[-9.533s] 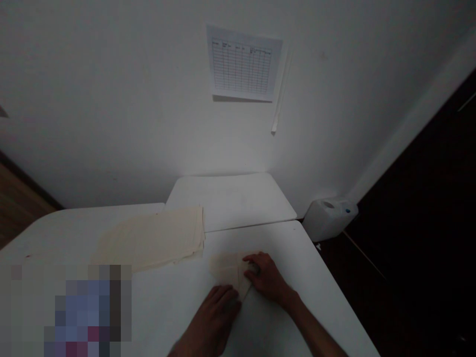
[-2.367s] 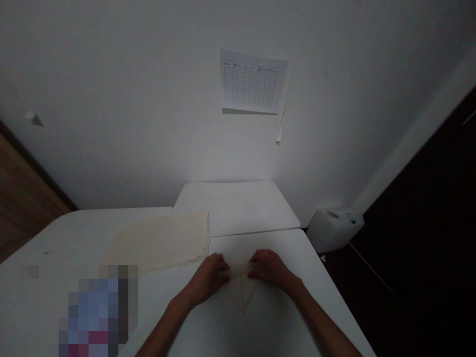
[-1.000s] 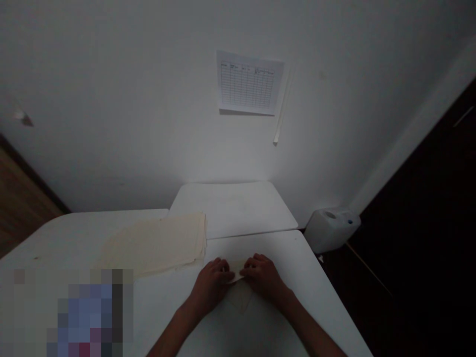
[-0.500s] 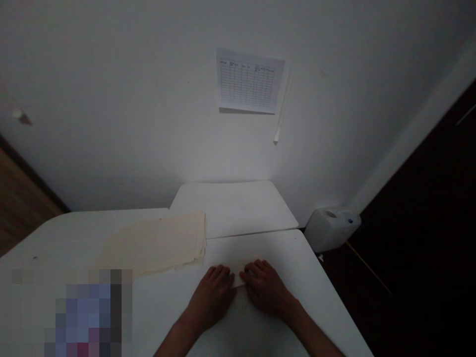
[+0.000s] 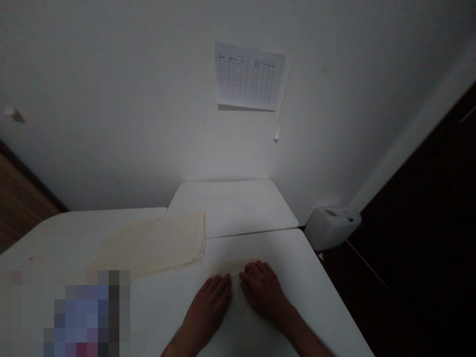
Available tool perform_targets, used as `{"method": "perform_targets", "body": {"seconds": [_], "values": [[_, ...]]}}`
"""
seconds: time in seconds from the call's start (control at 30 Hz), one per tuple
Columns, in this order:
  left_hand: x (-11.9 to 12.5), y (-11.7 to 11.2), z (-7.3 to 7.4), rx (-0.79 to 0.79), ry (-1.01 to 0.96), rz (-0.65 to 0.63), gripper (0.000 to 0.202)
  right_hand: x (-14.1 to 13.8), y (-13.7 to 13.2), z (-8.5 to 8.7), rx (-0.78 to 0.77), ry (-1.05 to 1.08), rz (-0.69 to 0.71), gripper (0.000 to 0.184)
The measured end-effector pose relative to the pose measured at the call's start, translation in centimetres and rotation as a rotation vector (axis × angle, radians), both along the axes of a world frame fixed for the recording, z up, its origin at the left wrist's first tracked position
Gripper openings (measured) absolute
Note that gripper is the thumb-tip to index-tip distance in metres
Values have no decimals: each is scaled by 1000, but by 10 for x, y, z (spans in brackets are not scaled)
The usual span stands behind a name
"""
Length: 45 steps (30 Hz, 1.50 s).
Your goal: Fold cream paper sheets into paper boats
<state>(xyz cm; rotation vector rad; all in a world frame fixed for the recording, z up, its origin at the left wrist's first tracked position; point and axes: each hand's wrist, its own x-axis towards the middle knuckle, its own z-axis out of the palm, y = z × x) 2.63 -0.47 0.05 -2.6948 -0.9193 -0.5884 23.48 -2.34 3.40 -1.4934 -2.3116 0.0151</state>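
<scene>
A thin, pale cream sheet (image 5: pixel 238 292) lies on the white table between my two hands. Its near end narrows to a point, and a band crosses its far side. My left hand (image 5: pixel 210 307) rests over the sheet's left part, fingers side by side and stretched forward, the thumb hidden. On the right part, my right hand (image 5: pixel 264 292) has its fingers curled down onto the sheet, closed at its edge. To the left lies a stack of similar thin cream sheets (image 5: pixel 159 243), with uneven edges.
The white table (image 5: pixel 316 312) meets another white tabletop (image 5: pixel 234 206) against the wall. A white plastic jug (image 5: pixel 330 230) stands on the dark floor at right. A printed chart (image 5: pixel 247 77) hangs on the wall. Blurred blocks cover the lower left corner.
My left hand has drawn slightly back toward me, and more of the sheet and its near point show between my hands. My right hand has barely moved.
</scene>
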Motion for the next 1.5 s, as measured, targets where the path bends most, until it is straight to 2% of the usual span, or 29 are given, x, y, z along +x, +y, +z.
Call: {"method": "perform_targets", "body": {"seconds": [0.17,0.37,0.67,0.73,0.87,1.03,1.23,1.37,1.5], "values": [[-1,-2,1,2,4,12,32,0,-1,3,-26,-20,32,22],[-3,-3,-8,-40,-28,17,36,-2,-2,2,-53,-24,22,26],[7,-25,-7,-88,78,241,65,-4,-6,-1,-59,-2,-19,33],[7,-28,-5,-89,79,282,62,-3,-6,-3,-62,-6,-25,34],[-2,-33,-1,-104,46,341,42,-3,-6,-5,-71,-15,-36,35],[-21,-36,4,-93,-16,397,42,-3,-6,-5,-75,-29,-44,36],[-29,-37,-1,15,-75,377,38,-4,-6,-4,-63,-38,-36,36],[-26,-35,-3,92,-133,254,38,-7,-6,-4,-61,-67,-60,38],[-16,-30,-3,29,-107,150,46,-12,-5,-3,-65,-85,-55,40]]}}
